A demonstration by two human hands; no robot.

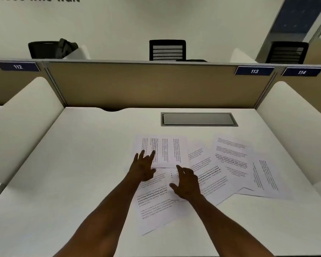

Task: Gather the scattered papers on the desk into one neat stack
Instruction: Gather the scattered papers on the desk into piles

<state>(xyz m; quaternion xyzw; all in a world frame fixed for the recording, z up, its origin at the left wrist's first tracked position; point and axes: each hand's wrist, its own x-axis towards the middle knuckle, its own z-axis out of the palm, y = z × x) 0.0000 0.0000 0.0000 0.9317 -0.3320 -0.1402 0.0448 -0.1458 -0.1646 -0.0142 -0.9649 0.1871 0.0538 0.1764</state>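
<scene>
The left hand (144, 168) lies with its fingers straight and spread, the fingertips pressing on the lower left part of the far sheet (161, 151), whose lines of print run sideways; the thumb points right, toward the sheet's near edge; the right hand (186, 183) is over the near sheet (154, 203), its fingers loosely bent and apart, clasping nothing, though whether the tips touch the paper I cannot tell; both forearms come up from the bottom edge, bare

The papers lie unstacked on the white desk (72, 164), fanned from the middle toward the right; the near sheet is tilted, its lower corner closest to the person, and it runs under the near edge of the far sheet; a middle sheet (209, 175) is just right of the right hand, overlapped by a tilted sheet (230, 156) beyond it; the rightmost sheet (267, 177) is partly tucked beneath that one

Behind the papers a grey cable hatch (198, 119) is set in the desk; a tan partition (146, 84) closes the back, bearing blue labels reading 112, 113 and 114; white side dividers (26, 115) flank the desk; black chairs (167, 50) stand beyond the partition
</scene>
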